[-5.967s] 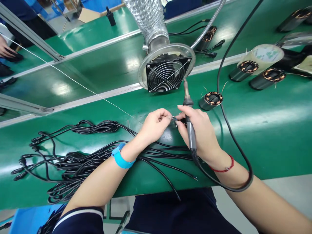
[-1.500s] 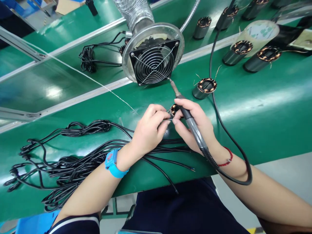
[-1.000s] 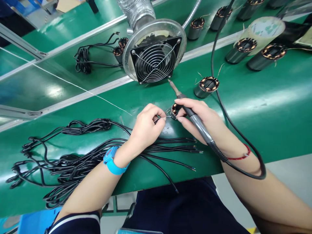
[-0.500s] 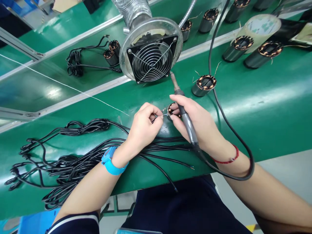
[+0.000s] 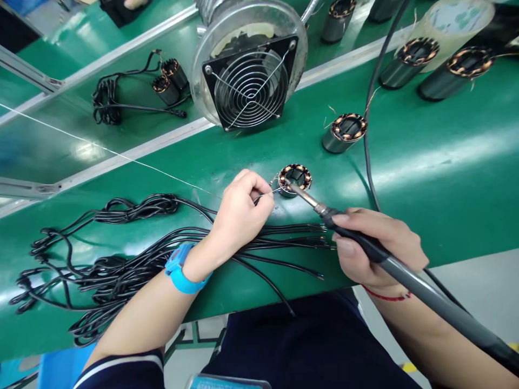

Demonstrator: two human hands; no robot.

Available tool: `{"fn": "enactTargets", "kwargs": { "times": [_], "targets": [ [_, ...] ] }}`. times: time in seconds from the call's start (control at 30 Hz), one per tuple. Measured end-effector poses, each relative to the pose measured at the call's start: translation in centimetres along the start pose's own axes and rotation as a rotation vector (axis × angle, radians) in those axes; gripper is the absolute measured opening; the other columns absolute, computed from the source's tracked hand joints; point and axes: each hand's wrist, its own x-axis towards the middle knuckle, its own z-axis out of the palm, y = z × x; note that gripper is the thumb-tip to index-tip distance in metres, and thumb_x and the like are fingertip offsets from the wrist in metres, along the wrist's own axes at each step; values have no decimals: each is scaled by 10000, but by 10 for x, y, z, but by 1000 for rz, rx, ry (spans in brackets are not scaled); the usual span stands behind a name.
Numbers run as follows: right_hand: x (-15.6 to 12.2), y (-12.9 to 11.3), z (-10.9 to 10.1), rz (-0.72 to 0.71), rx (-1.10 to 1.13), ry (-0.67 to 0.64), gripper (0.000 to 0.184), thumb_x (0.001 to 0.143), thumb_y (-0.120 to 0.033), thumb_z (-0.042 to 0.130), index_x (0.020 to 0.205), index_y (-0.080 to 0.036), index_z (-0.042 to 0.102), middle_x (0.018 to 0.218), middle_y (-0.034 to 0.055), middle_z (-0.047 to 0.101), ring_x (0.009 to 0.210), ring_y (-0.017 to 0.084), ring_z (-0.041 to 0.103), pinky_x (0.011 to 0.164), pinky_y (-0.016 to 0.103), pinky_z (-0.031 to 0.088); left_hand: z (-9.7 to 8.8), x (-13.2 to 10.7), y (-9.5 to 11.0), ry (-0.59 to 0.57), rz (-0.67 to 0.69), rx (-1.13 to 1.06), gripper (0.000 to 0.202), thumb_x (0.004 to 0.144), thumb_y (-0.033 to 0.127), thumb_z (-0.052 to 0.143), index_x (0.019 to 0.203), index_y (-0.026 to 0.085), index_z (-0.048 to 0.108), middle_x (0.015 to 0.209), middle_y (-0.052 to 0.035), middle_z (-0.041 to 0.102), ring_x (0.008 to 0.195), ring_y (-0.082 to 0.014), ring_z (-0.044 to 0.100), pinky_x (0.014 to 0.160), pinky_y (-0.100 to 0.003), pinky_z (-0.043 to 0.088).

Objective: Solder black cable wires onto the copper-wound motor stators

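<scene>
At the left a loose heap of black cables [image 5: 101, 265] lies on the green belt [image 5: 446, 178], with their stripped ends fanned out under the left hand [image 5: 239, 213]. A thin solder wire [image 5: 101, 148] slants in from the left towards that hand. If a sleeve or forearm drags the heap, the held end could be pulled off its spot.

The left fingers [image 5: 253, 186] are pinched tight on a fine lead [image 5: 270, 192] that runs to the stator [image 5: 295, 177], which stands upright on the belt just right of the hand and in front of the fan [image 5: 249, 81]. The fingertips sit very close to the hot tip, so a small slip could burn them. The stator is not clamped, and a push from the tip could tilt or slide it.

The iron [image 5: 430, 294] comes in from the lower right, and its tip rests at the stator's near rim. The right hand [image 5: 385, 232] is closed round the grip well back from the tip, which makes wobble likelier. Lingering there could scorch the copper winding or bridge nearby leads. The iron's cord [image 5: 367, 135] runs beside a second stator [image 5: 346, 129] and could knock it over.
</scene>
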Motion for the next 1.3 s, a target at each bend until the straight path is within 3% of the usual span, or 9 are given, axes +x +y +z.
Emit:
{"fn": "enactTargets", "kwargs": {
  "times": [0.27, 0.87, 1.3],
  "targets": [
    [7, -4, 0, 2, -5, -72, 133, 902, -246, 544, 983, -237, 649, 671, 3, 689, 505, 144, 637, 446, 270, 534, 1, 0, 0, -1, 4, 7, 159, 702, 29, 534, 664, 183, 521, 652, 39, 483, 584, -86, 451, 541, -237, 367],
    [-2, -2, 1, 48, 6, -63, 302, 878, -225, 591, 1171, -275, 649, 760, 8, 729, 540, 163, 652, 455, 298, 529, 0, 1, 0, -22, -74, -36, 153, 693, 41, 529, 642, 185, 519, 642, 36, 501, 567, -83, 449, 524, -233, 360],
    [-3, -3, 0, 62, 11, -37, 286, 892, -253, 568, 1165, -287, 645, 714, 15, 721, 516, 190, 663, 448, 337, 565, 0, 1, 0, -22, -91, -54, 152, 687, 38, 535, 640, 182, 519, 657, 33, 514, 558, -77, 452, 515, -232, 359]
  ]
}}
